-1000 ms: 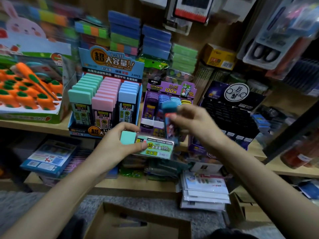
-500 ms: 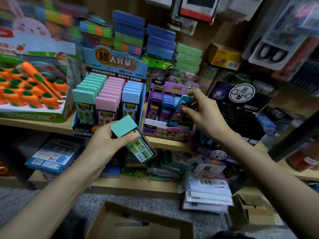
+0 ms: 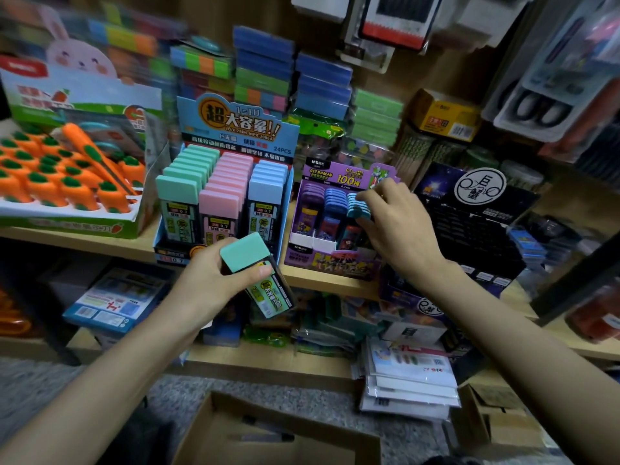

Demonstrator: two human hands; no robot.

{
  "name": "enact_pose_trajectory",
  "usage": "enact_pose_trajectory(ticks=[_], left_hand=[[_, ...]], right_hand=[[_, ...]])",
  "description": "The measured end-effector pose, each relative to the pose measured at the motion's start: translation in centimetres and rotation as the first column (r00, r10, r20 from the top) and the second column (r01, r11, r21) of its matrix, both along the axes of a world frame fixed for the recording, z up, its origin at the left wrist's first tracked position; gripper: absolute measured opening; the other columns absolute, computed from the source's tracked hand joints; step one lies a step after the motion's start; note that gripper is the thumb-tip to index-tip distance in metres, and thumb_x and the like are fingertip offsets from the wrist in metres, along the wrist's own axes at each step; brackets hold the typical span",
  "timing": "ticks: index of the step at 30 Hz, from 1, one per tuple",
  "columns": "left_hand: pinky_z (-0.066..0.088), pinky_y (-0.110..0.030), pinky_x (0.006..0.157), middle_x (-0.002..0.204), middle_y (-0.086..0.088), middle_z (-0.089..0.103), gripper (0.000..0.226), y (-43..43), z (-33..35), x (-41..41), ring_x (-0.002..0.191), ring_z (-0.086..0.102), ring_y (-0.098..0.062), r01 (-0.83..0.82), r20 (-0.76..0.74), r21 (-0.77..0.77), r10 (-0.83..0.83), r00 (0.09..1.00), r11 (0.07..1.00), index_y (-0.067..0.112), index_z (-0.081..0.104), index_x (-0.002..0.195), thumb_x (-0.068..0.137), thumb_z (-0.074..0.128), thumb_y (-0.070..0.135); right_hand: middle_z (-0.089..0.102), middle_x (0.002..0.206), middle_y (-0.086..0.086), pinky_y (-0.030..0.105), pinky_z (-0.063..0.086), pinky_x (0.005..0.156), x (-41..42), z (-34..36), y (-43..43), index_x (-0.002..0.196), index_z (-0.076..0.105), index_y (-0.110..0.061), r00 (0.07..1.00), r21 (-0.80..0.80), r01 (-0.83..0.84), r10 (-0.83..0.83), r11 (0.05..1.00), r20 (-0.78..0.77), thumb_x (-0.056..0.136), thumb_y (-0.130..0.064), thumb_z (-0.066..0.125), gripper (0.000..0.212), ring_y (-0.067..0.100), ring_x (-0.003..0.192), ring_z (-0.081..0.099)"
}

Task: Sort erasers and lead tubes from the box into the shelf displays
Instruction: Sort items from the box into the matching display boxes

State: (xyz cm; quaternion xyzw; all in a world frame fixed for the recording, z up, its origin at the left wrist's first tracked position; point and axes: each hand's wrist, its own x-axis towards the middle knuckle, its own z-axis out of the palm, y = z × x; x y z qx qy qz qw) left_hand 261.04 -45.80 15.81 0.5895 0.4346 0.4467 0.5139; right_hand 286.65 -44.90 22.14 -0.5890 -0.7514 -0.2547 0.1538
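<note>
My left hand (image 3: 214,283) grips a green-capped lead tube (image 3: 256,273), tilted, in front of the blue display (image 3: 231,129) that holds rows of green, pink and blue capped tubes. My right hand (image 3: 396,226) reaches into the purple display (image 3: 335,260), its fingers curled round a teal-capped lead tube (image 3: 358,209) that stands in the right-hand row there. A brown cardboard box (image 3: 275,434) sits open on the floor below my arms.
A carrot eraser display (image 3: 67,182) fills the shelf's left. A black display box (image 3: 469,216) stands right of the purple one. Stacks of coloured erasers (image 3: 261,65) rise behind. Card packs (image 3: 409,380) lie on the lower shelf, and a second carton (image 3: 496,417) sits at the right.
My right hand carried the teal-capped tube up and right into the purple display's right row. My left hand turned the green-capped tube from level to tilted and raised it slightly.
</note>
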Motion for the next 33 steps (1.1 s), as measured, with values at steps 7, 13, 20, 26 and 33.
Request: enact_pose_trajectory(ticks=[7, 13, 20, 26, 33], left_hand=[[0.046, -0.013, 0.057, 0.077, 0.002, 0.066, 0.019, -0.5, 0.0, -3.2, 0.073, 0.063, 0.000, 0.099, -0.227, 0.071, -0.081, 0.970, 0.993, 0.022, 0.061, 0.087, 0.076, 0.074, 0.013], [0.042, -0.007, 0.054, 0.070, 0.015, 0.067, 0.021, -0.7, -0.2, -5.6, 0.065, 0.061, 0.005, 0.125, -0.207, 0.109, -0.100, 0.973, 0.986, 0.022, 0.060, 0.085, 0.079, 0.071, 0.006], [0.040, -0.011, 0.061, 0.088, 0.007, 0.053, 0.038, 1.6, -0.6, -9.7, 0.082, 0.054, -0.002, -0.247, -0.327, 0.355, 0.367, 0.871, 0.902, 0.030, 0.047, 0.094, 0.073, 0.078, 0.029], [0.035, -0.024, 0.083, 0.127, -0.004, 0.048, 0.051, 3.5, -3.5, -10.5, 0.114, 0.048, -0.016, -0.243, -0.441, 0.359, 0.393, 0.807, 0.901, 0.013, 0.048, 0.126, 0.082, 0.070, 0.028], [0.041, -0.028, 0.086, 0.126, -0.001, 0.052, 0.051, 3.9, -4.7, -10.0, 0.111, 0.051, -0.016, -0.195, -0.406, 0.283, 0.301, 0.863, 0.939, 0.016, 0.046, 0.133, 0.087, 0.065, 0.028]], right_hand=[[0.061, 0.092, 0.004, 0.021, 0.037, 0.071, -8.5, 1.4, -2.3, 0.099, 0.064, -0.010, 0.823, -0.249, -0.484, 0.339, 0.839, -0.456, 0.091, -0.026, 0.059, 0.019, 0.013, 0.084, 0.054], [0.063, 0.098, 0.003, 0.025, 0.040, 0.072, -15.2, 0.0, -2.7, 0.103, 0.061, -0.011, 0.784, -0.379, -0.588, 0.388, 0.714, -0.484, 0.089, -0.026, 0.062, 0.020, 0.011, 0.086, 0.054], [0.065, 0.087, -0.001, 0.018, 0.039, 0.066, -16.6, 3.6, 0.4, 0.099, 0.067, -0.010, 0.732, -0.130, -0.513, 0.353, 0.849, -0.583, 0.086, -0.021, 0.066, 0.017, 0.009, 0.077, 0.055], [0.060, 0.083, -0.005, 0.019, 0.037, 0.065, -18.6, 4.2, 3.5, 0.097, 0.066, -0.007, 0.731, -0.001, -0.426, 0.344, 0.905, -0.589, 0.086, -0.019, 0.066, 0.017, 0.011, 0.074, 0.053], [0.070, 0.098, 0.006, 0.027, 0.045, 0.075, -19.5, 1.7, 4.1, 0.105, 0.067, -0.004, 0.771, -0.046, -0.446, 0.357, 0.894, -0.527, 0.087, -0.021, 0.066, 0.025, 0.018, 0.088, 0.061]])
